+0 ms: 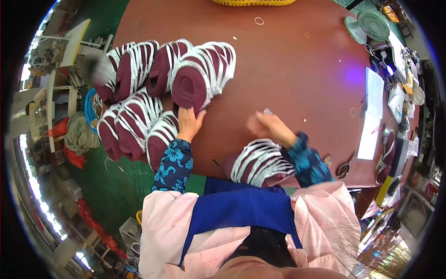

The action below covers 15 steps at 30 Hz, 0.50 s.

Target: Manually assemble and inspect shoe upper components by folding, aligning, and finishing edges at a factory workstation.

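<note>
Maroon shoe uppers with white edging lie nested in rows on the left of the table. My left hand (188,124) touches the near end of the front-right stack of shoe uppers (203,74), its thumb spread away from the fingers. Left of that hand lie the nearer stacks of uppers (134,123). My right hand (272,126) is over the middle of the table, apart from the stacks, and its fingers are smeared by motion. Beneath my right forearm, another stack of uppers (260,162) rests at the table's near edge.
The reddish-brown table (288,60) carries a few loose rings. A yellow basket (253,2) stands at its far edge. Along the right are a green fan (373,25), white papers (371,114) and scissors (343,170). A blue basket (90,111) stands beyond the left edge.
</note>
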{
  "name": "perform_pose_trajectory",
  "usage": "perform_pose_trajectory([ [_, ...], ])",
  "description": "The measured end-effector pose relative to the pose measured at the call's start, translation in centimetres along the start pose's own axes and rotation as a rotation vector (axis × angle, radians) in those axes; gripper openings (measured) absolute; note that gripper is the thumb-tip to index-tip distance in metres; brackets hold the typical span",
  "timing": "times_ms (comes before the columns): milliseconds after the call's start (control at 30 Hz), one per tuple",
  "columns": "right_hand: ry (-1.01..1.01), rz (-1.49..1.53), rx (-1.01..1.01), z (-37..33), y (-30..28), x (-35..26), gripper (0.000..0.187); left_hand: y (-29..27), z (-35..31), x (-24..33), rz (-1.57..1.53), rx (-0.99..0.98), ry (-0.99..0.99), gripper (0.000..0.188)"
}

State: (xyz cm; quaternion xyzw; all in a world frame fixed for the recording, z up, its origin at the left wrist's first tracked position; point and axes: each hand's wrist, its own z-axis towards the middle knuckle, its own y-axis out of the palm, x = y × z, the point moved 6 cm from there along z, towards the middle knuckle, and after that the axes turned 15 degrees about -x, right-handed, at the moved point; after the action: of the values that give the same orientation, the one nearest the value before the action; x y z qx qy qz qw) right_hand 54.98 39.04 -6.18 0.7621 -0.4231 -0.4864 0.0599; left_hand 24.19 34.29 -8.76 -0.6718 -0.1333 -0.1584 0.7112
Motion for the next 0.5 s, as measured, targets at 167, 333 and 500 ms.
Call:
perform_pose_trajectory([
  [167, -0.249, 0.670, 0.353, 19.6, -8.4, 0.8, 0.091, 1.4, 3.7, 0.3, 0.081, -0.101, 0.173, 0.061],
  [333, -0.383, 0.674, 0.094, 21.1, -6.0, -3.7, 0.064, -2.0, 5.1, -0.4, -0.210, -0.251, 0.004, 0.069],
  [500, -0.630, 0.004, 0.140, 7.4, -2.6, -11.5, 0.051, -3.6, 8.6, 4.9, -1.256, -0.560, -0.020, 0.082],
])
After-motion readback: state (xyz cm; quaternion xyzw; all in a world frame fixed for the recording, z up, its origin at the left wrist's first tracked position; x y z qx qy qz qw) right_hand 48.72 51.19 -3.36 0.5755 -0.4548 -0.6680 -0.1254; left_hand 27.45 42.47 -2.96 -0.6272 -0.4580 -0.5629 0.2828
